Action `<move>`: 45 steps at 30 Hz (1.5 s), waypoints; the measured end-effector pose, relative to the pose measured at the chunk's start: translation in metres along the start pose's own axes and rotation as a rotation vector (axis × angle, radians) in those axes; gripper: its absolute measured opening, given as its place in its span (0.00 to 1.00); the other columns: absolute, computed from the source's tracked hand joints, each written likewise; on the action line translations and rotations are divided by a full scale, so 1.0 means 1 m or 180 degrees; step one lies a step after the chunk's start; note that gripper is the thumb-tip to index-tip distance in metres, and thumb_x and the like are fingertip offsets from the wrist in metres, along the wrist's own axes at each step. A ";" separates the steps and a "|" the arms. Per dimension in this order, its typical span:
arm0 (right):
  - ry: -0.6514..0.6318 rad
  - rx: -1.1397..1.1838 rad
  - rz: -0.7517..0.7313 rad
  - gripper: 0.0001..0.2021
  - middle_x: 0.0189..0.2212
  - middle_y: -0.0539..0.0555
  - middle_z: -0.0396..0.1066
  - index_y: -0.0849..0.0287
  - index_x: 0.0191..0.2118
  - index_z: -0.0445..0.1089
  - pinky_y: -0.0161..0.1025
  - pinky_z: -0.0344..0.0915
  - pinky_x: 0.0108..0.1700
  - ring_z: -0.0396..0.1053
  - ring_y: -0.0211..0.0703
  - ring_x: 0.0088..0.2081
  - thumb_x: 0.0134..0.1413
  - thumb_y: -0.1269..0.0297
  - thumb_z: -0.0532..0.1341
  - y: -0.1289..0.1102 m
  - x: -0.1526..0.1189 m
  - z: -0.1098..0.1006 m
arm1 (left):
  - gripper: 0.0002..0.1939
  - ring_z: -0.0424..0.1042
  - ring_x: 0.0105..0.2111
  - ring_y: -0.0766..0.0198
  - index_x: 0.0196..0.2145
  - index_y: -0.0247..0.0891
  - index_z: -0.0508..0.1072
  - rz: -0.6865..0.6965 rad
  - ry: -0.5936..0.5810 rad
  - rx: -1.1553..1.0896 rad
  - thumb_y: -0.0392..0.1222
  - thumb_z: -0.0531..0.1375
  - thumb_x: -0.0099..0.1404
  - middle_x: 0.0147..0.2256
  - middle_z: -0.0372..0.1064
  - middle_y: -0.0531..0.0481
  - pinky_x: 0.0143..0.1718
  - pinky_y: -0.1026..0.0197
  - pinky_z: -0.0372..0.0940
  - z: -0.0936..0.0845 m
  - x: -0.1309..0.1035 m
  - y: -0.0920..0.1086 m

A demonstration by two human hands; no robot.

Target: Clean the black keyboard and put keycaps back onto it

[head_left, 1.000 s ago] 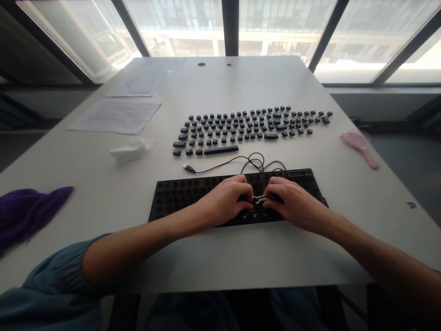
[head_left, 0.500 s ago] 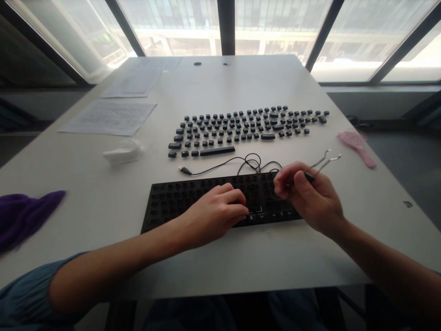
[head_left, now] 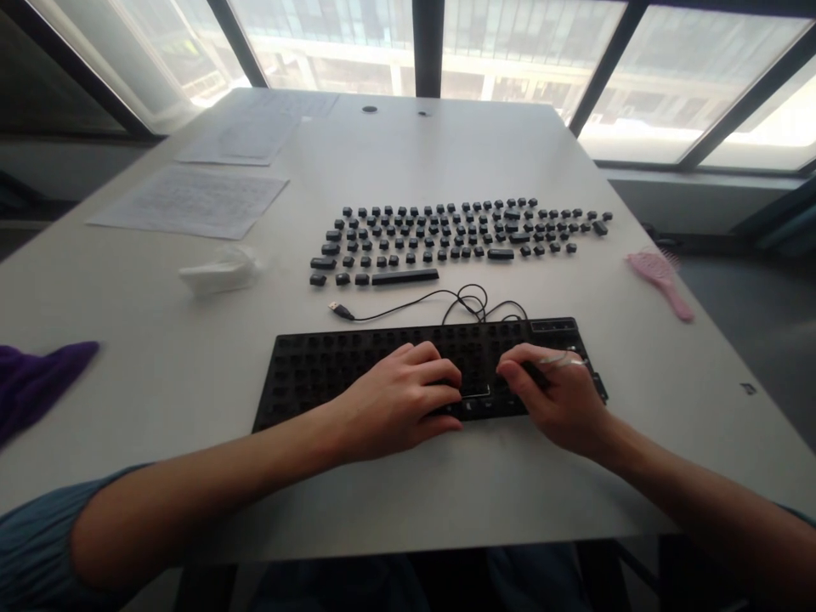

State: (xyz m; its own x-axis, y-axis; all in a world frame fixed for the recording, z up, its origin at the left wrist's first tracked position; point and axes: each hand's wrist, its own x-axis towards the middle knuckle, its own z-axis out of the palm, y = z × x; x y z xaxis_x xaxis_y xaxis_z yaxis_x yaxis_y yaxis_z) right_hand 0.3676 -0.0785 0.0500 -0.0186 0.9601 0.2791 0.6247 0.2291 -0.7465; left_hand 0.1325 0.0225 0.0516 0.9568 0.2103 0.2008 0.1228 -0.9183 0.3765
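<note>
Head view: a black oblong plastic keyboard (head_left: 475, 357) lies crosswise beneath the loosely spread, seemingly empty left hand (head_left: 405, 395) and the right hand (head_left: 564, 401), nearer its right end, curled round a silver wire tool (head_left: 561, 360).

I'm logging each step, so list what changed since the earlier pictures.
The right hand has turned the wire tool, first aimed at the left hand, to point right. The left hand has spread toward the near edge of the keyboard. The tool stays in the right hand; loose keycaps and pink brush stay put.
</note>
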 end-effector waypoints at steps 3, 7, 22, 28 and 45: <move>-0.0107 -0.0265 -0.0286 0.09 0.23 0.48 0.70 0.57 0.34 0.69 0.34 0.62 0.30 0.65 0.35 0.23 0.68 0.66 0.57 -0.001 0.000 -0.001 | 0.13 0.68 0.46 0.55 0.44 0.38 0.79 0.0032 0.0012 0.0026 0.49 0.61 0.71 0.47 0.75 0.44 0.50 0.53 0.65 0.000 0.000 0.000; -0.0073 -0.0310 -0.0544 0.07 0.23 0.47 0.69 0.57 0.34 0.68 0.33 0.62 0.29 0.65 0.34 0.24 0.67 0.69 0.58 0.000 -0.001 -0.002 | 0.12 0.68 0.46 0.55 0.45 0.38 0.79 0.0048 -0.0010 0.0023 0.48 0.61 0.71 0.48 0.75 0.44 0.49 0.54 0.66 0.001 0.000 -0.001; -0.0191 -0.0379 -0.0673 0.08 0.24 0.48 0.69 0.57 0.34 0.67 0.33 0.61 0.29 0.65 0.35 0.24 0.67 0.69 0.57 0.003 0.000 0.000 | 0.11 0.68 0.46 0.55 0.43 0.36 0.78 0.0094 0.0058 0.0156 0.46 0.60 0.72 0.48 0.75 0.44 0.48 0.54 0.67 0.003 0.000 0.000; -0.0180 -0.0316 -0.0650 0.07 0.24 0.48 0.67 0.56 0.34 0.65 0.35 0.61 0.30 0.64 0.36 0.25 0.67 0.70 0.57 0.003 -0.001 -0.002 | 0.10 0.69 0.45 0.56 0.42 0.37 0.78 0.0113 0.0105 0.0144 0.46 0.61 0.71 0.46 0.74 0.43 0.48 0.54 0.67 0.004 0.000 -0.001; -0.1248 -0.1361 -0.0148 0.04 0.37 0.56 0.77 0.58 0.41 0.75 0.45 0.66 0.44 0.72 0.48 0.38 0.62 0.69 0.63 0.003 0.014 -0.011 | 0.09 0.70 0.45 0.56 0.42 0.37 0.78 0.0142 0.0103 0.0051 0.44 0.62 0.71 0.46 0.74 0.43 0.49 0.54 0.69 0.005 0.001 -0.002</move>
State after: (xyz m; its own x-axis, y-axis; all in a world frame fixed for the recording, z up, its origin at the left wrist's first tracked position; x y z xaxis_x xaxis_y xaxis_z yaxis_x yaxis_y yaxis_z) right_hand 0.3778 -0.0660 0.0586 -0.2904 0.9569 0.0004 0.8746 0.2656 -0.4057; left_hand 0.1344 0.0229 0.0465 0.9524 0.1794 0.2464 0.0845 -0.9321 0.3521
